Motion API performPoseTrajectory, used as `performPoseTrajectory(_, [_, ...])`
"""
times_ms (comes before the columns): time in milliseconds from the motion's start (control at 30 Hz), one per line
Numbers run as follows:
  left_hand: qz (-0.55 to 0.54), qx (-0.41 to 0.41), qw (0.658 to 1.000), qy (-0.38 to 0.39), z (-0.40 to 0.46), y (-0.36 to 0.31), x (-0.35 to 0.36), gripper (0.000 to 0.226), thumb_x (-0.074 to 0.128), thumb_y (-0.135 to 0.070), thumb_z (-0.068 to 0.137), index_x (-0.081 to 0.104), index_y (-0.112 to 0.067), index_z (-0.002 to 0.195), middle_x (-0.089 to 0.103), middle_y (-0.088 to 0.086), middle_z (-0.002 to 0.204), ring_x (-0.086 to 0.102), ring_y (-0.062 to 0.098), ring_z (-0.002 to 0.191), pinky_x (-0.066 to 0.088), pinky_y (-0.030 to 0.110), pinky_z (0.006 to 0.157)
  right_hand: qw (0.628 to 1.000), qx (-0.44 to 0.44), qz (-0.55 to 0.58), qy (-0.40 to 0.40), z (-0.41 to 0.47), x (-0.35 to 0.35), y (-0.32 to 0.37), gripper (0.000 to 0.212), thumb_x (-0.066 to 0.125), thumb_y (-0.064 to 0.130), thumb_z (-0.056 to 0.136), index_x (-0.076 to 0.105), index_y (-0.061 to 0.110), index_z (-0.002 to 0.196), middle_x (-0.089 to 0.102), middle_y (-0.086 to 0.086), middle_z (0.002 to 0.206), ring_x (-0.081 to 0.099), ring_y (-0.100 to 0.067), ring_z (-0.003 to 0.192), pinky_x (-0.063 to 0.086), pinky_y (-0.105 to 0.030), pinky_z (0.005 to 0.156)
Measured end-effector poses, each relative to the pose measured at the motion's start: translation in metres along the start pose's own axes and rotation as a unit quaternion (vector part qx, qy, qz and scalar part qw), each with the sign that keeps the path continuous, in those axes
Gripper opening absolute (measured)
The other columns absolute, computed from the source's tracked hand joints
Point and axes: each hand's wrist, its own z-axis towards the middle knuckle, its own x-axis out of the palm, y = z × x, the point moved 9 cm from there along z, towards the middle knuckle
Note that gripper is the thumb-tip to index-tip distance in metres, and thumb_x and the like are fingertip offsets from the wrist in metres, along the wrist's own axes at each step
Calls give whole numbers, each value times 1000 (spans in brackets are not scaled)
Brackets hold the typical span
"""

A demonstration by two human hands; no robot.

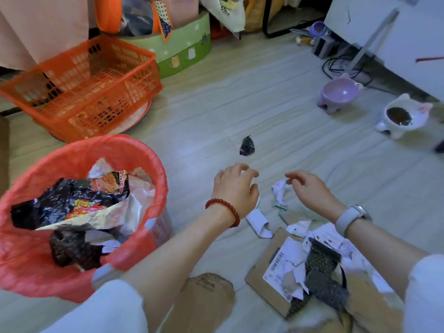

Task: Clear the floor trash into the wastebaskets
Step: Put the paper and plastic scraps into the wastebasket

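both grips (236, 186) (306, 186) loose, empty; black scrap (247, 145) just beyond left grip.

Wastebasket (153, 164) with red liner, standing upright on the floor (240, 97), part-filled with crumpled wrappers (72, 203). Small black scrap (247, 146) lies apart on open floor. Crumpled white paper (280, 192), torn paper strips (259, 222) and flattened cardboard (269, 265) lie clustered nearby.

Lived-in home room, wood-look floor (276, 97), cat-shaped pet bowls (341, 92), kibble bowl (400, 116), cat-print box (185, 54), orange basket (81, 87), hanging cloth bags (134, 15)
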Motion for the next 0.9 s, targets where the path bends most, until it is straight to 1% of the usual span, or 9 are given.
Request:
performPoseTrajectory(67, [27, -62, 992, 106, 2, 17, 56, 46, 42, -26, 92, 34, -27, 137, 24, 4, 150, 23, 26, 136, 17, 48, 112, 999, 29, -40, 15, -5, -3, -36, 32, 38, 2, 93, 56, 2, 119, 61, -17, 121, 55, -30, 113, 40, -31, 91])
performPoseTrajectory(133, [29, -118, 978, 169, -4, 40, 99, 55, 41, -28, 92, 20, -31, 142, 8, 0, 155, 10, 29, 141, 16, 54, 112, 996, 52, -68, 34, -10, -2, -67, 33, 37, 3, 94, 54, 3, 123, 57, -17, 127, 52, -29, 117, 39, -31, 94])
performPoseTrajectory(300, [112, -109, 963, 221, -14, 73, 156, 63, 41, -37, 93, 5, -37, 144, -9, -6, 156, -4, 30, 143, 12, 56, 112, 979, 45, -183, 83, -1, 9, -113, 40, 41, 10, 93, 46, 12, 133, 43, -13, 139, 38, -29, 129, 35, -38, 105])
performPoseTrajectory(400, [130, -92, 960, 229, -13, 80, 167, 60, 45, -33, 91, 14, -34, 143, -2, -4, 156, 2, 27, 143, 16, 51, 112, 958, 43, -260, 116, 4, 25, -128, 50, 44, 19, 92, 34, 26, 140, 27, -9, 149, 20, -29, 138, 29, -45, 109])
performPoseTrajectory(533, [94, -103, 969, 202, -11, 89, 168, 52, 51, -21, 87, 32, -29, 135, 28, 4, 144, 33, 26, 128, 37, 39, 97, 928, 53, -320, 184, 4, 51, -150, 68, 51, 37, 88, 11, 41, 144, 0, -3, 156, -2, -32, 143, 18, -50, 113])
performPoseTrajectory(633, [82, -123, 967, 207, -16, 98, 174, 60, 56, -24, 84, 29, -31, 137, 36, 6, 131, 41, 24, 116, 41, 35, 90, 914, 45, -346, 208, 1, 66, -162, 78, 58, 43, 84, 8, 44, 143, 3, -4, 154, 6, -34, 140, 26, -47, 109])
performPoseTrajectory(733, [75, -156, 963, 208, -19, 110, 176, 70, 58, -30, 79, 22, -34, 139, 39, 5, 119, 38, 24, 109, 38, 32, 83, 924, 12, -344, 166, 1, 72, -159, 65, 62, 37, 84, 28, 34, 139, 25, -10, 140, 25, -33, 125, 40, -42, 94])
performPoseTrajectory(800, [67, -165, 964, 195, -20, 113, 176, 58, 57, -28, 79, 34, -29, 132, 40, 4, 113, 38, 23, 108, 37, 30, 81, 940, 13, -298, 164, 1, 77, -158, 52, 62, 26, 85, 39, 23, 131, 30, -13, 133, 28, -34, 121, 42, -42, 92])
performPoseTrajectory(900, [38, -176, 968, 173, -21, 115, 174, 44, 57, -22, 77, 45, -24, 119, 36, 0, 102, 38, 21, 105, 37, 28, 73, 951, 27, -247, 184, 0, 81, -159, 40, 60, 17, 86, 44, 14, 122, 35, -17, 128, 37, -33, 116, 44, -41, 90])
